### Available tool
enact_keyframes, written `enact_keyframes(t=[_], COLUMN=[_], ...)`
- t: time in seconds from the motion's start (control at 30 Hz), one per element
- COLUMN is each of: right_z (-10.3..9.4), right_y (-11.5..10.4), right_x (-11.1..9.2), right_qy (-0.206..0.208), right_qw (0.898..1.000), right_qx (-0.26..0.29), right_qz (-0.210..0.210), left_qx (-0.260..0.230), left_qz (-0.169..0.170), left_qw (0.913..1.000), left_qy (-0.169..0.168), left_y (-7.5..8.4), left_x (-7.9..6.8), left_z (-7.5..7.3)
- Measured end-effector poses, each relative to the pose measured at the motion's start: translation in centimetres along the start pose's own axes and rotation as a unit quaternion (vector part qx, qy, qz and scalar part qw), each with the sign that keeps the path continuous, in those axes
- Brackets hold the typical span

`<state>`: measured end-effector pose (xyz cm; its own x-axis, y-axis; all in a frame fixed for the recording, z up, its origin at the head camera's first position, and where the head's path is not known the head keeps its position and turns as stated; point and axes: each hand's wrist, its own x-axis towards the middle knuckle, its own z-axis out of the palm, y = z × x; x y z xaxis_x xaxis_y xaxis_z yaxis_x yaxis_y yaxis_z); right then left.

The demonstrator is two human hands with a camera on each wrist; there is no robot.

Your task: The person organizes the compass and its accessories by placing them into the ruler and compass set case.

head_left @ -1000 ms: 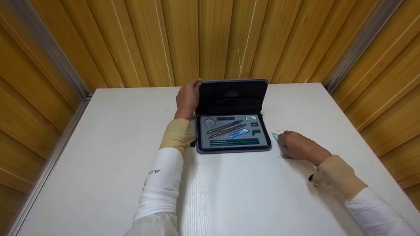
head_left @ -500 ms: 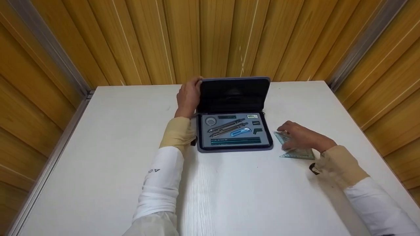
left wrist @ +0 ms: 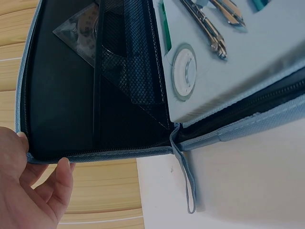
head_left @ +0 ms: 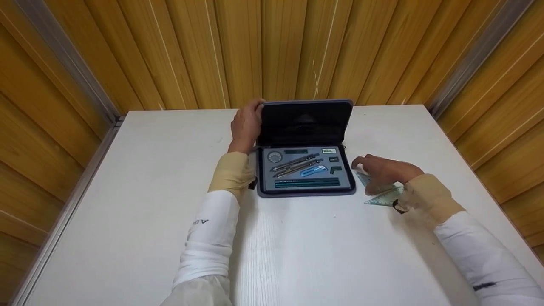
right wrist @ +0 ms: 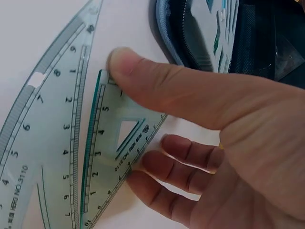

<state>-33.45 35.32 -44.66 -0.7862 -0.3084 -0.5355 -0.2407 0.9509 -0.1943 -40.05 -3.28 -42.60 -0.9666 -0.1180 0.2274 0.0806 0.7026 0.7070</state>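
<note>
My left hand (head_left: 246, 126) pinches the near-left corner of the raised lid (head_left: 306, 121) of a zip case (head_left: 306, 194); thumb and fingers on that edge show in the left wrist view. My right hand (head_left: 389, 170) lies over two clear greenish set squares right of the case. Its thumb (right wrist: 126, 64) overlaps a corner of the smaller set square (right wrist: 105, 162), while its fingertips are along that one's opposite edge; the hand looks loosely spread. Beside it lies the larger set square (right wrist: 52, 124), partly out of view.
The case's grey insert holds two metal compasses (head_left: 297, 165), a blue cutter (head_left: 313, 171), green pencils (head_left: 307, 182), a white disc (head_left: 275, 157) and an eraser (head_left: 328, 151). A clear plastic piece (left wrist: 78, 33) sits in the lid's pocket. A panelled wall (head_left: 238, 51) stands behind the table (head_left: 170, 178).
My right fingers have spread from a tight hold on the set squares, exposing them more, and the hand has shifted slightly since. The left hand still holds the lid upright.
</note>
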Motion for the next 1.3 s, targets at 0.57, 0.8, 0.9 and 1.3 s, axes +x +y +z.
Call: enact_keyframes(t=[0.57,0.8,0.9,1.3], right_z=[-0.2,-0.1,-0.1,0.3], right_y=[0.4,0.4,0.5,1.5], right_x=[1.2,1.0,1.0,0.6], right_qy=[-0.016,-0.01,-0.009,0.007], right_qw=[1.0,1.0,1.0,0.999], right_qx=[-0.003,0.009,0.022,0.022], right_qz=[-0.015,-0.011,-0.011,-0.038], left_qx=[-0.005,-0.006,-0.006,-0.006], left_qz=[0.017,0.017,0.016,0.017], left_qw=[0.9998,0.9997,0.9997,0.9998], left_qy=[0.011,0.017,0.018,0.012], left_y=[-0.3,-0.2,-0.1,0.1], left_x=[-0.4,-0.4,-0.3,-0.4], left_z=[0.3,0.4,0.4,0.9])
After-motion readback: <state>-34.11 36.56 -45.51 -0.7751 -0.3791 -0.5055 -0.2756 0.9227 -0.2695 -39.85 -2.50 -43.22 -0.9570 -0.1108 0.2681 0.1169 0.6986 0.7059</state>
